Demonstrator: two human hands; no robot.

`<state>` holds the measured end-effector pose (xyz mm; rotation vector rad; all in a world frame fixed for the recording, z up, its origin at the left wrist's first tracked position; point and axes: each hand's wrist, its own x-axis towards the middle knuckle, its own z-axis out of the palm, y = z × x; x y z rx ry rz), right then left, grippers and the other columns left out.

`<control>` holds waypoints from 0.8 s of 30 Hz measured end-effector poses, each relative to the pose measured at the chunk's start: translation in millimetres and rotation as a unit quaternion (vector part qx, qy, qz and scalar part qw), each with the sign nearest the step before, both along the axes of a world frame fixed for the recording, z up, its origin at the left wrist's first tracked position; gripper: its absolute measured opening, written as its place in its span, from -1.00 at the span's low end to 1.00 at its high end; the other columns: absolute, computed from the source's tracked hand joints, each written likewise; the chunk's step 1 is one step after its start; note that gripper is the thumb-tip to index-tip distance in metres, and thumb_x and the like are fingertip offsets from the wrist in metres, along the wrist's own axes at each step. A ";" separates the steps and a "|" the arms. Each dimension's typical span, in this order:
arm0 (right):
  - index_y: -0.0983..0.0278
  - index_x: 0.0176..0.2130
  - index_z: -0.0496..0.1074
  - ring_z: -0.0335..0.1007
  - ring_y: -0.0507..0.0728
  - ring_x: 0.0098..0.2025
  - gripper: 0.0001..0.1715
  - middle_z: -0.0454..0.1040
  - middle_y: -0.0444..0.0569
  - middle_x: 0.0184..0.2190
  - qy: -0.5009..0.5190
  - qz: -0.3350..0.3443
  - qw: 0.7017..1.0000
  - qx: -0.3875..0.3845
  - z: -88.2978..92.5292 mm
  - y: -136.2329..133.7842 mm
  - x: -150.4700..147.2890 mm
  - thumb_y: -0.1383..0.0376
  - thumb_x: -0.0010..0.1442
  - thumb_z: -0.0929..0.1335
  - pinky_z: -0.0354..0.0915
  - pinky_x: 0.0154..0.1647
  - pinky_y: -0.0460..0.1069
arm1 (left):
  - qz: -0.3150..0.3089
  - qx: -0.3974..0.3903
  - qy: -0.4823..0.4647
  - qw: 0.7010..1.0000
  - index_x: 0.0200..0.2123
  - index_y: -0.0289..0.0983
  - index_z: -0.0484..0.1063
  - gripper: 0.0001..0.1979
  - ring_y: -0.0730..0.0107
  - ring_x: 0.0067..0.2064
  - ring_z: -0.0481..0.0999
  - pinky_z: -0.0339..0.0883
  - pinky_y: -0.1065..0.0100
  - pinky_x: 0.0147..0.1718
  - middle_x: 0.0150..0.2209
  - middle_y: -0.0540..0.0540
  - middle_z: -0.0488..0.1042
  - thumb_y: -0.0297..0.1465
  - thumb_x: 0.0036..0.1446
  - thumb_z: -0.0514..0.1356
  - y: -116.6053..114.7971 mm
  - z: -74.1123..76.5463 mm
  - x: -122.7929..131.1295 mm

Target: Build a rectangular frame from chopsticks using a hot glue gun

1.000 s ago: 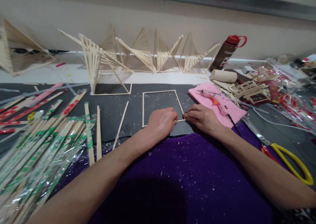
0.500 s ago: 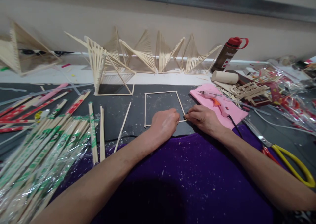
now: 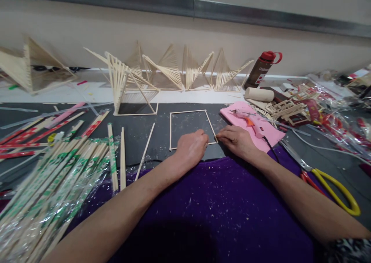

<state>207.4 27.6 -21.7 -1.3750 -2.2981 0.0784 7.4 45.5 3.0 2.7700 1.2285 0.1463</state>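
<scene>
A square frame of thin wooden sticks (image 3: 171, 129) lies flat on the dark grey tabletop. My left hand (image 3: 191, 149) is closed over the near side of this frame, its fingers curled round the stick and hiding part of it. At the near right corner, the fingertips of my right hand (image 3: 236, 140) are pressed together against the joint. A single loose stick (image 3: 145, 151) lies to the left of the frame. Further left are a pair of bare chopsticks (image 3: 123, 158) and a green-printed wrapped pair (image 3: 113, 156).
Twisted stick structures (image 3: 164, 71) stand along the wall beside a brown bottle (image 3: 258, 70). A pink glue gun (image 3: 251, 122) rests on pink foam (image 3: 228, 110). Yellow-handled scissors (image 3: 333, 185) lie at right, packaged chopsticks (image 3: 58, 185) at left. Purple cloth (image 3: 220, 209) covers the near edge.
The camera view has shifted a little, moving the background down. Both hands stay at the frame's near side; the right fingertips have shifted slightly at the corner.
</scene>
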 end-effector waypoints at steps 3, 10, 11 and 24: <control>0.22 -0.30 0.48 0.35 0.06 -0.29 -0.74 0.48 -0.06 -0.34 0.019 -0.019 1.000 0.007 0.7 -0.7 0.1 0.29 0.22 0.22 0.20 -0.28 -0.03 | 0.000 0.005 -0.004 1.000 -0.36 -0.30 0.41 -0.74 0.36 -0.36 0.41 0.13 0.37 -0.49 -0.34 -0.11 0.42 -0.39 0.19 -0.05 -0.7 -1.2 -0.7; 0.22 -0.29 0.49 0.35 0.08 -0.29 -0.75 0.48 -0.03 -0.35 0.000 -0.030 1.000 0.003 8.0 -3.5 -2.9 0.32 0.20 0.22 0.20 -0.29 -0.03 | -0.004 0.006 0.000 1.000 -0.35 -0.31 0.41 -0.74 0.34 -0.36 0.41 0.15 0.36 -0.47 -0.33 -0.14 0.42 -0.39 0.19 -0.06 -0.8 0.5 -0.8; 0.22 -0.29 0.49 0.36 0.08 -0.28 -0.75 0.49 -0.03 -0.34 -0.002 -0.032 0.999 0.000 11.8 -4.4 -1.7 0.32 0.19 0.22 0.21 -0.29 -0.03 | -0.003 0.004 0.001 1.000 -0.34 -0.32 0.41 -0.74 0.34 -0.36 0.41 0.15 0.37 -0.48 -0.32 -0.15 0.42 -0.39 0.19 -0.06 -0.7 1.2 -0.7; 0.26 -0.27 0.50 0.39 0.14 -0.35 -0.48 0.52 0.02 -0.36 -0.051 -0.390 0.905 -0.163 37.0 -0.3 99.7 -0.06 -0.02 0.28 0.15 -0.44 -0.05 | -0.004 -0.002 0.011 1.000 -0.34 -0.29 0.41 -0.75 0.32 -0.36 0.43 0.11 0.38 -0.53 -0.31 -0.12 0.43 -0.37 0.19 -0.05 0.4 2.9 -1.0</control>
